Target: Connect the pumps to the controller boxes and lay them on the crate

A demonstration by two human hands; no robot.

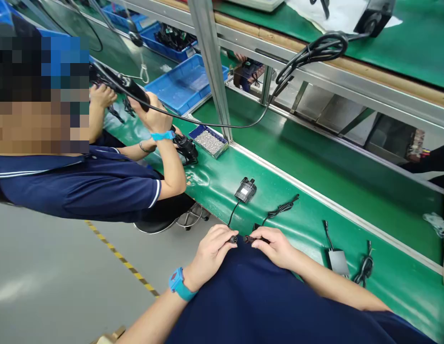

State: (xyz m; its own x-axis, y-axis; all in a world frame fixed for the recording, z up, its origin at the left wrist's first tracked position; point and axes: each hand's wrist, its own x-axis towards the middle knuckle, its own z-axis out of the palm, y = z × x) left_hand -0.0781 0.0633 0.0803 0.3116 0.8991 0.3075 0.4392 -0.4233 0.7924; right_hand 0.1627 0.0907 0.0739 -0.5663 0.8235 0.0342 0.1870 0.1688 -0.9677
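My left hand [212, 248] pinches a small black round connector [234, 239] at the end of a thin cable that runs up to a black pump unit [245, 190] on the green belt [315, 162]. My right hand [274, 244] pinches a second black connector [248, 239], whose cable [281, 209] lies coiled on the belt. The two connector ends face each other, a small gap apart, at the belt's near edge over my dark blue shirt. A blue wristband sits on my left wrist.
A co-worker in a dark blue shirt sits at the left, their hand [153, 114] holding a black power screwdriver [118, 82]. A tray of small screws [209, 141], blue bins [182, 83], a metal post [211, 67] and a grey adapter [338, 260] with cable are nearby.
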